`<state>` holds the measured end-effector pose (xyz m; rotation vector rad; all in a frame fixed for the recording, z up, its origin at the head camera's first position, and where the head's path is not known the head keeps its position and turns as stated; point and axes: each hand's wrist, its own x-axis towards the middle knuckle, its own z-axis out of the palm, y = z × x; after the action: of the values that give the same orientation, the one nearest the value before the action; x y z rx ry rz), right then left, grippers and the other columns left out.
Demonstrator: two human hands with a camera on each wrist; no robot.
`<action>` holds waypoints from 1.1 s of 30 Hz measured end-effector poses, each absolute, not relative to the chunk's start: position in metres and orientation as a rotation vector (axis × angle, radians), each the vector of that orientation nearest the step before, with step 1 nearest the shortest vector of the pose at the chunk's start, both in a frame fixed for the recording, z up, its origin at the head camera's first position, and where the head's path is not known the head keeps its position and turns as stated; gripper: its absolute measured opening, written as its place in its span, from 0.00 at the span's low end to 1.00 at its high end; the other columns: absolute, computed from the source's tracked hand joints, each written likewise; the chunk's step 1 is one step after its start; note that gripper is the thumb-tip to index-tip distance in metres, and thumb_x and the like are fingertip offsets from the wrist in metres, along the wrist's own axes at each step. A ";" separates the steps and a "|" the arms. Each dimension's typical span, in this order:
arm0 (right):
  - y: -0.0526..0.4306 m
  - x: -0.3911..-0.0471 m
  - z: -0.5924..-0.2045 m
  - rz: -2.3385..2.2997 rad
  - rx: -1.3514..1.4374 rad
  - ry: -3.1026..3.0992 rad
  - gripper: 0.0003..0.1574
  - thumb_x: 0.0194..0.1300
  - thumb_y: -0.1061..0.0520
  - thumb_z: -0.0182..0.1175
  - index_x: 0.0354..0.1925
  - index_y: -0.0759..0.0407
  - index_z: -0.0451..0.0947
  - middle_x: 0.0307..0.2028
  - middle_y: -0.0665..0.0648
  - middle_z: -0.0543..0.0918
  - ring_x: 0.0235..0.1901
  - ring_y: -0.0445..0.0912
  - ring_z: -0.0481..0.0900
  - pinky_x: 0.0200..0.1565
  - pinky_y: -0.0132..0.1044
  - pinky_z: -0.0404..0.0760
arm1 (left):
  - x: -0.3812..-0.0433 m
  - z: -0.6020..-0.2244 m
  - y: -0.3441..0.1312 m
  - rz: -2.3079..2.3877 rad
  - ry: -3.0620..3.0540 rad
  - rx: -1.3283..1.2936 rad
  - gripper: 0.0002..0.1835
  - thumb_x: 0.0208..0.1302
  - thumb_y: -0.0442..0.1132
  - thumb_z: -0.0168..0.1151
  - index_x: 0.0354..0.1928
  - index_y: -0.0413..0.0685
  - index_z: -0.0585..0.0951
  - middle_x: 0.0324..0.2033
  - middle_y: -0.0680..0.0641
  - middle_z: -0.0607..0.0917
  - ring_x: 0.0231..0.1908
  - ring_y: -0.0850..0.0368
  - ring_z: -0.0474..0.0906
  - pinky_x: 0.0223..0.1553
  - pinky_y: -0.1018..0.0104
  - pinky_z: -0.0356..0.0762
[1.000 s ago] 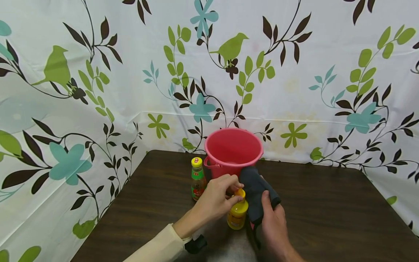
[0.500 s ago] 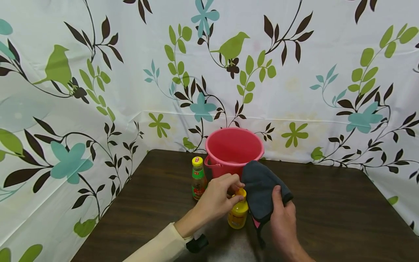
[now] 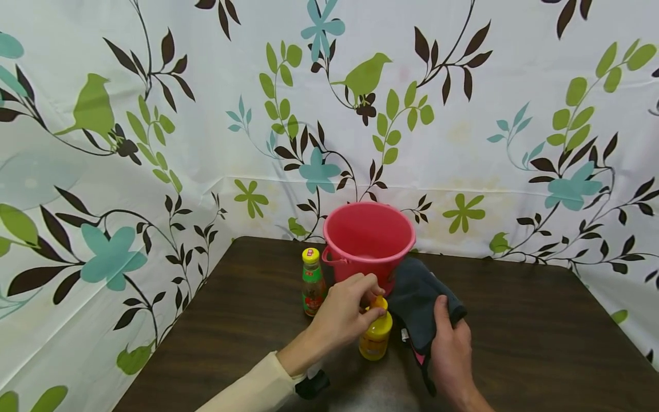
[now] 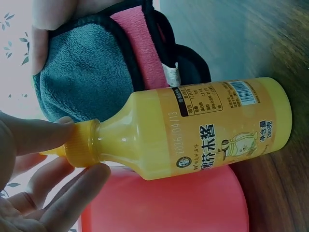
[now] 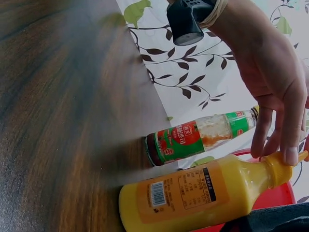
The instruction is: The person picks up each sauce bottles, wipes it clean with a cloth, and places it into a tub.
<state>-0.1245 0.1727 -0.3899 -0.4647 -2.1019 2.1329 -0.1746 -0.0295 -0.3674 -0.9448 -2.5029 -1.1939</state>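
Note:
My left hand (image 3: 347, 306) pinches the cap of a yellow squeeze sauce bottle (image 3: 376, 337), which stands upright on the table. In the left wrist view thumb and fingers close round the ridged yellow cap (image 4: 82, 142), and the bottle's label (image 4: 212, 128) shows. My right hand (image 3: 453, 355) grips a folded dark grey cloth (image 3: 424, 303) with pink panels and black edging, just right of the bottle. A white tag (image 4: 171, 75) sticks out from the cloth's edge. Only a corner of the cloth shows in the right wrist view.
Behind the hands stands a pink bucket (image 3: 368, 263), its mouth facing up. A glass sauce bottle (image 3: 312, 283) with a yellow lid and green label stands left of it. The dark wooden table (image 3: 515, 332) backs onto a patterned curtain (image 3: 463, 143).
My right hand has drawn the cloth to the right, away from the yellow bottle, and more of its pink side and tag shows. My left hand has kept its pinch on the cap.

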 end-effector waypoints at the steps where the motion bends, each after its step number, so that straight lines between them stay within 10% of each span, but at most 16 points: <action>1: 0.172 -0.124 -0.390 2.142 -0.451 -2.112 0.58 0.79 0.24 0.39 0.83 0.65 0.50 0.81 0.70 0.59 0.76 0.60 0.66 0.78 0.57 0.67 | -0.174 -0.368 -0.029 -1.186 -2.507 -0.938 0.14 0.61 0.34 0.78 0.43 0.49 0.82 0.42 0.49 0.88 0.39 0.60 0.86 0.44 0.73 0.87; 6: 0.169 -0.123 -0.392 2.152 -0.405 -2.141 0.57 0.79 0.24 0.39 0.85 0.60 0.47 0.82 0.70 0.58 0.78 0.64 0.62 0.78 0.62 0.64 | -0.174 -0.368 -0.027 -1.137 -2.501 -0.929 0.14 0.61 0.35 0.78 0.44 0.48 0.81 0.41 0.49 0.87 0.38 0.58 0.85 0.44 0.68 0.89; 13: 0.163 -0.124 -0.395 2.111 -0.206 -2.223 0.42 0.79 0.24 0.38 0.83 0.32 0.55 0.83 0.46 0.61 0.79 0.45 0.62 0.69 0.27 0.72 | -0.170 -0.364 -0.031 -1.055 -2.542 -0.933 0.16 0.62 0.37 0.78 0.50 0.50 0.83 0.44 0.50 0.87 0.42 0.56 0.87 0.48 0.73 0.87; 20: 0.158 -0.126 -0.397 2.176 -0.065 -2.271 0.41 0.80 0.25 0.37 0.84 0.29 0.51 0.85 0.41 0.53 0.84 0.51 0.54 0.81 0.62 0.57 | -0.173 -0.362 -0.037 -1.128 -2.499 -1.013 0.18 0.61 0.30 0.77 0.51 0.48 0.85 0.48 0.49 0.90 0.48 0.53 0.89 0.54 0.67 0.88; 33: 0.139 -0.133 -0.409 2.238 0.168 -2.274 0.34 0.84 0.33 0.40 0.81 0.33 0.59 0.84 0.44 0.58 0.85 0.53 0.49 0.81 0.70 0.44 | -0.179 -0.359 -0.039 -1.167 -2.488 -1.069 0.12 0.61 0.28 0.75 0.45 0.44 0.85 0.46 0.47 0.93 0.45 0.54 0.92 0.50 0.61 0.90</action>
<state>-0.1333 0.1393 -0.4086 0.1683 -2.2745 2.2383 -0.1793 -0.0388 -0.3592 -1.0695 -2.4879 -1.1675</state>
